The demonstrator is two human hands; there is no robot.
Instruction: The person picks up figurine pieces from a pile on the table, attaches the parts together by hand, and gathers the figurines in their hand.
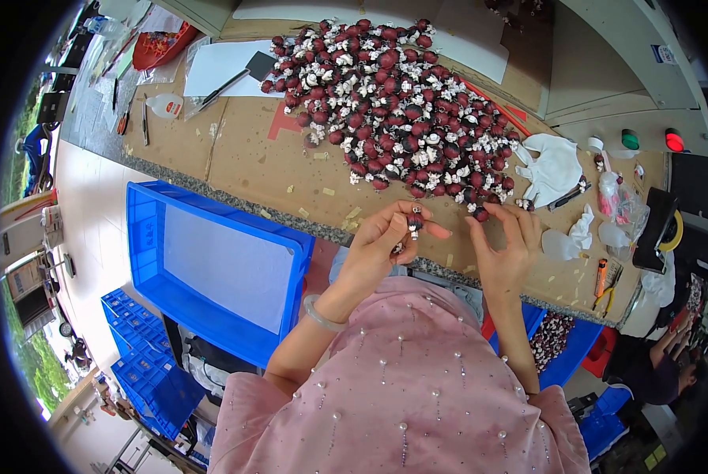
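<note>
My left hand (376, 243) is closed around a small figurine (414, 221), dark red and black with white parts, held up between thumb and fingers. Part of another small dark and white piece (399, 249) shows lower down in the same hand. To the right, my right hand (509, 251) pinches a similar red-black figurine (480, 214) between thumb and forefinger, at the near edge of a big pile of such figurines (393, 107). The pile spreads over the brown table top (243, 162) beyond both hands.
A blue tray (139, 237) with a pale bottom stands left, below table height. On the table's right lie a white glove (551, 167), tape roll (672, 231), pliers (608, 294) and an orange-handled tool (600, 276). A white bottle (165, 106) and scissors (123, 118) lie far left.
</note>
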